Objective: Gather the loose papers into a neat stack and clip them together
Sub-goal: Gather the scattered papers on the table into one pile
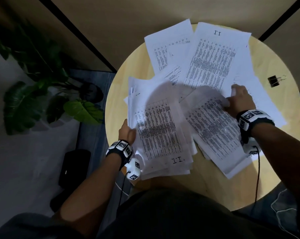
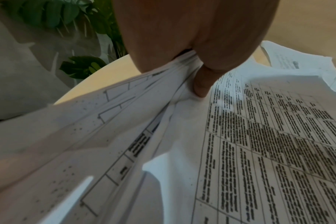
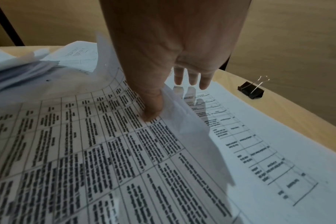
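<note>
Printed white sheets lie scattered over a round wooden table [image 1: 121,80]. My left hand [image 1: 128,129] grips the left edge of a thick bundle of papers [image 1: 156,133] at the table's near left; its thumb [image 2: 200,86] presses on the top sheet. My right hand [image 1: 235,99] pinches the edge of a sheet [image 1: 213,128] between thumb [image 3: 152,110] and forefinger, the other fingers held straight over a lower sheet [image 3: 259,144]. Two more loose sheets [image 1: 214,57] lie at the far side. A black binder clip [image 1: 274,81] [image 3: 251,91] sits on bare wood at the right edge, untouched.
A leafy potted plant [image 1: 42,94] stands on the floor left of the table. A black object [image 1: 75,166] lies on the floor near my left arm. Bare table wood shows along the near edge [image 1: 189,183] and around the clip.
</note>
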Demonstrator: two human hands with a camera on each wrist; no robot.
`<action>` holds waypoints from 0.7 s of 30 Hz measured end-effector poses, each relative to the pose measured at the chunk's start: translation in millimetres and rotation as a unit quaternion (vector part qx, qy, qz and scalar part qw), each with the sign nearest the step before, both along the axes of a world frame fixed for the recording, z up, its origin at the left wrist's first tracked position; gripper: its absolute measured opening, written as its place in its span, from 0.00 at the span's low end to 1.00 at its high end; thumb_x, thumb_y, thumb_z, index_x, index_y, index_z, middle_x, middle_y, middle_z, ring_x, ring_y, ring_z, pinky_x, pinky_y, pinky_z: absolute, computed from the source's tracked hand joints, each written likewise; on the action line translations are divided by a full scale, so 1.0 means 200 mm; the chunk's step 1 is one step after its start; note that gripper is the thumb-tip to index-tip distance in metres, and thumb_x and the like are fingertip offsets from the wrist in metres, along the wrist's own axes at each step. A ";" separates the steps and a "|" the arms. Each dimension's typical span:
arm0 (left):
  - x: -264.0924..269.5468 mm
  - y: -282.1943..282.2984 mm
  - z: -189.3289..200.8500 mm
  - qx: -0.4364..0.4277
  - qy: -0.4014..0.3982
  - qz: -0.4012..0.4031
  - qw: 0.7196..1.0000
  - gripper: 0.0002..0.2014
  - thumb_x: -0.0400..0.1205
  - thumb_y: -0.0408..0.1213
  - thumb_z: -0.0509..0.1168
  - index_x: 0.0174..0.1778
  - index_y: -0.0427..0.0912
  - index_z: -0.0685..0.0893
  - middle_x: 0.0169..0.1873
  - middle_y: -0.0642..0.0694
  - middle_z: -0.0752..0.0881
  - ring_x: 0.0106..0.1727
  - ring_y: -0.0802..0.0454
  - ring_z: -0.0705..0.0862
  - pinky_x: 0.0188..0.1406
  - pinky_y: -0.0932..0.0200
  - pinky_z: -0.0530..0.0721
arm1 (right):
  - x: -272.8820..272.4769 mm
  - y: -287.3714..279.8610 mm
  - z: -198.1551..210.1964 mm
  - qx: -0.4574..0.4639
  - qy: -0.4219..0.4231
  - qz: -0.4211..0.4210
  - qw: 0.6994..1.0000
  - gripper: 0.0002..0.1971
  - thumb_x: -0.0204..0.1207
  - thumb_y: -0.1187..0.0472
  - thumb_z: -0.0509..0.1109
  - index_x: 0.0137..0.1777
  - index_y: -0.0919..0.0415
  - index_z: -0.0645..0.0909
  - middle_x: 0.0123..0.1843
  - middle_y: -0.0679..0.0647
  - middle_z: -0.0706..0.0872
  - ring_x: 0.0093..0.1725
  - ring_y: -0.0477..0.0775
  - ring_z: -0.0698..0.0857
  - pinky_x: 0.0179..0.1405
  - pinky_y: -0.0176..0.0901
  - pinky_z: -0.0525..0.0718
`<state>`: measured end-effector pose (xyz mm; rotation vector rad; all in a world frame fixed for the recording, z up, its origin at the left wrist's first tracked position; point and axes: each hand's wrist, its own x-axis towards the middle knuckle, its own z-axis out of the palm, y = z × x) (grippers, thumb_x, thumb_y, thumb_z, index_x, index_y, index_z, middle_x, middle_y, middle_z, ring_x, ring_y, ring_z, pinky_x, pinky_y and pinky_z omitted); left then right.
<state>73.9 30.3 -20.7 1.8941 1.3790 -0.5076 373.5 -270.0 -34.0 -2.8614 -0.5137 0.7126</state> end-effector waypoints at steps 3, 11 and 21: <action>0.00 0.00 0.01 0.006 -0.002 -0.002 1.000 0.21 0.81 0.34 0.63 0.64 0.20 0.76 0.54 0.23 0.85 0.54 0.30 0.85 0.52 0.50 0.82 | 0.05 0.02 0.00 0.001 0.040 -0.012 0.999 0.37 0.64 0.56 0.78 0.71 0.63 0.66 0.74 0.65 0.68 0.66 0.70 0.77 0.61 0.60 0.79; 0.01 -0.01 0.04 0.010 -0.012 0.001 1.000 0.29 0.82 0.31 0.63 0.77 0.25 0.63 0.50 0.27 0.87 0.55 0.36 0.85 0.58 0.54 0.79 | 0.08 0.04 0.05 0.023 0.028 -0.015 0.999 0.28 0.66 0.61 0.79 0.66 0.61 0.75 0.64 0.62 0.79 0.59 0.65 0.80 0.55 0.55 0.82; -0.01 0.02 0.02 -0.023 -0.044 0.050 0.998 0.29 0.75 0.33 0.64 0.75 0.35 0.70 0.60 0.32 0.85 0.59 0.34 0.84 0.59 0.44 0.85 | 0.03 0.10 0.15 -0.074 -0.116 0.328 0.935 0.06 0.71 0.71 0.73 0.47 0.64 0.85 0.44 0.64 0.86 0.46 0.68 0.85 0.38 0.55 0.80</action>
